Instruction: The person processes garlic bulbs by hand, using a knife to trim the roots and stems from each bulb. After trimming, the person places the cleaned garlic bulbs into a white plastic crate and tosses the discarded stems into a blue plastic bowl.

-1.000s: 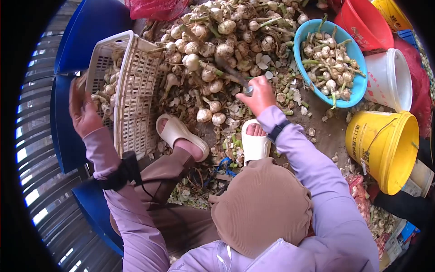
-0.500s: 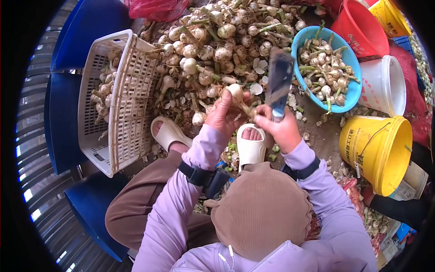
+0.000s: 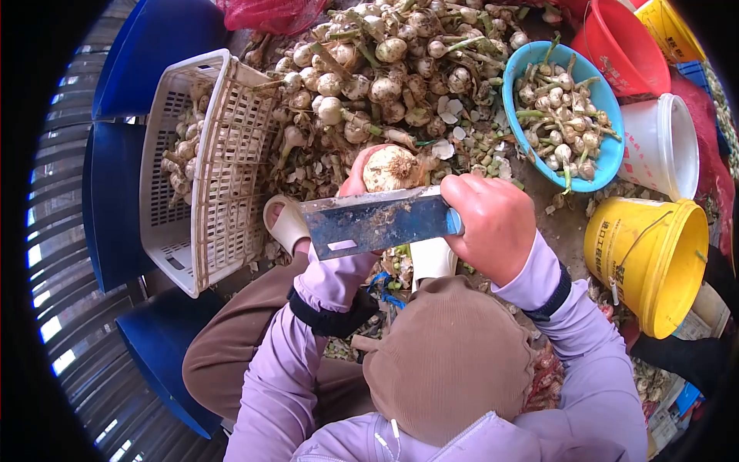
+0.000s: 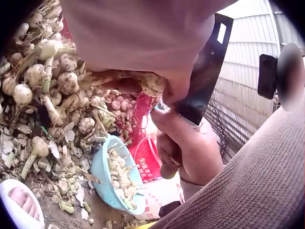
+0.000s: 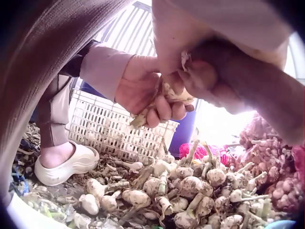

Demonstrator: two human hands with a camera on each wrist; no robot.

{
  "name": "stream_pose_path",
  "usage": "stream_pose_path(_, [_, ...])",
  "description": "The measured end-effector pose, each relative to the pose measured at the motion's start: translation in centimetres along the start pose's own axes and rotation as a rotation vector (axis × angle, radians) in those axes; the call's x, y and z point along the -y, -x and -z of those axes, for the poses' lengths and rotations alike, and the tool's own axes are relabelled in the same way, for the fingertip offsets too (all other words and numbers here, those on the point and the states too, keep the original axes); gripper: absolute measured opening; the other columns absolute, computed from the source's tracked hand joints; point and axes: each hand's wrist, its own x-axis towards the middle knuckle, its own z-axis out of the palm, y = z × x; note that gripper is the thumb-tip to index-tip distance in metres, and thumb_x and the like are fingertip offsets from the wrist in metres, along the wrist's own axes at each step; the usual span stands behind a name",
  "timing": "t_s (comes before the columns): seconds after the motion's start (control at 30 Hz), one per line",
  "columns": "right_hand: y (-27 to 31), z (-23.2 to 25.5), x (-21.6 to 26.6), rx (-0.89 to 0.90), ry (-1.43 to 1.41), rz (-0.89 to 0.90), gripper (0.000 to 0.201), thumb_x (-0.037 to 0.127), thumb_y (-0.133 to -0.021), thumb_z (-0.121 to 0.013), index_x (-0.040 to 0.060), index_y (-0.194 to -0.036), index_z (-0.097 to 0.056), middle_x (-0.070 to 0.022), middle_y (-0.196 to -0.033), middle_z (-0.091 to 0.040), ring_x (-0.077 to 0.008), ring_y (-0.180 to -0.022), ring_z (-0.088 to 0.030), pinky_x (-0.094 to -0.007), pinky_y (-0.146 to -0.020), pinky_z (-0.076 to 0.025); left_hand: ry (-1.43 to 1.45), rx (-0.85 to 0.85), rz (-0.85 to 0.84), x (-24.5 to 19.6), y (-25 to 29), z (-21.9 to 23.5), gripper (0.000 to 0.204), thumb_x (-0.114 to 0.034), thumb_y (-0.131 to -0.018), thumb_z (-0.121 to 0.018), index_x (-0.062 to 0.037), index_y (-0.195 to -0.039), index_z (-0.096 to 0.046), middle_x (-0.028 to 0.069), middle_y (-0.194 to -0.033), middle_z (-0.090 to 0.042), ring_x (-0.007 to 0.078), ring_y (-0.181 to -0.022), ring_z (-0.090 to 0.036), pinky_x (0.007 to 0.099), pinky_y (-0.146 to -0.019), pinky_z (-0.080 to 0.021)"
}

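A garlic bulb (image 3: 391, 168) with its root end turned up sits in my left hand (image 3: 355, 174). In the right wrist view the fingers (image 5: 164, 109) of that hand curl round the bulb, and its stalk points down. My right hand (image 3: 493, 225) grips the handle of a cleaver (image 3: 369, 225). The broad, dirt-smeared blade lies across the near side of the bulb in the head view, covering part of the left hand. Beyond both hands spreads a heap of garlic (image 3: 385, 73) with stalks.
On the left a white plastic crate (image 3: 235, 181) holds some bulbs. At the right stands a light-blue basin (image 3: 596, 179) of garlic, beside red (image 3: 616, 46), white (image 3: 643, 146) and yellow (image 3: 616, 246) buckets. Peelings and cut stalks litter the floor round the sandals (image 3: 433, 256).
My left hand has come from the crate to the middle and now holds a garlic bulb, turned root end up. The cleaver has swung from upright to lying across, close to the bulb.
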Motion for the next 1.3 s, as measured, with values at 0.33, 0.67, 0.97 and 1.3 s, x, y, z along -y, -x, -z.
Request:
stream_pose_path(0.33, [0.8, -1.3, -2.3, -0.101, -0.016, 0.007, 0.047, 0.022, -0.051, -0.083, 0.0094, -0.082, -0.051, -0.0066, -0.072, -0.057, -0.028, -0.069, -0.061, -0.0376, -0.059, -0.047, 0.167, 0.047, -0.042, -0.8, 0.7, -1.0, 0.048, -0.015, -0.088, -0.064, -0.0014, -0.129, -0.043, 0.0085, -0.115, -0.059, 0.0168, -0.103, -0.06, 0.0319, -0.091, -0.051])
stream_pose_path(0.67, [0.3, -0.7, -7.3, -0.206, -0.106, -0.289, 0.024, 0.017, -0.074, -0.075, 0.0047, -0.084, -0.056, -0.0132, -0.069, -0.059, -0.0304, -0.065, -0.063, -0.0385, -0.057, -0.05, 0.178, 0.093, -0.048, -5.7, 2.5, 2.2, 0.065, -0.005, -0.07, -0.078, 0.0006, -0.125, -0.044, 0.0075, -0.104, -0.062, 0.0135, -0.096, -0.061, 0.0279, -0.087, -0.049])
stream_pose_path(0.97, [-2.7, -1.8, -2.0, -0.203, -0.521, -0.004, 0.032, 0.018, -0.07, -0.078, 0.0001, -0.088, -0.059, -0.0152, -0.107, -0.056, -0.0302, -0.097, -0.058, -0.0376, -0.085, -0.048, 0.012, -0.124, -0.091, -2.8, -0.3, 0.9, 0.098, -0.023, -0.07, -0.082, 0.0032, -0.145, -0.024, 0.015, -0.126, -0.056, 0.0258, -0.117, -0.054, 0.0407, -0.099, -0.043])
stream_pose_path(1.3, [-0.9, -0.8, -2.2, 0.084, -0.528, -0.298, 0.021, 0.023, -0.084, -0.068, 0.0044, -0.084, -0.059, -0.0099, -0.065, -0.059, -0.0238, -0.054, -0.062, -0.0349, -0.052, -0.049, 0.684, -0.011, 0.374, -0.8, -0.2, 2.1, 0.029, -0.024, -0.095, -0.06, 0.0, -0.111, -0.059, 0.0078, -0.101, -0.065, 0.0127, -0.092, -0.062, 0.0265, -0.082, -0.05])
